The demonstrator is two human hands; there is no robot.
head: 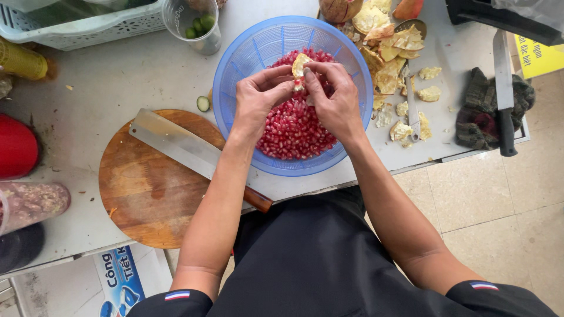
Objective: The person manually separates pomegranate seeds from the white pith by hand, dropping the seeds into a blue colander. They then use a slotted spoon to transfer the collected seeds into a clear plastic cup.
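Head view showed the left hand [258, 97] and right hand [335, 97] pinching a pomegranate piece [300, 64] in closed fingers at 12 o'clock over the blue colander [235, 64]; light, brittle rind, slippery seeds, best held by the edges.

Translucent blue plastic strainer [235, 64], glossy red seeds [294, 129], matt wooden board [147, 188], shiny metal cleaver [176, 144]

A grey table [117, 70] carries a blue strainer bowl [235, 64], round wooden board [147, 194] and pomegranate peel [388, 53].
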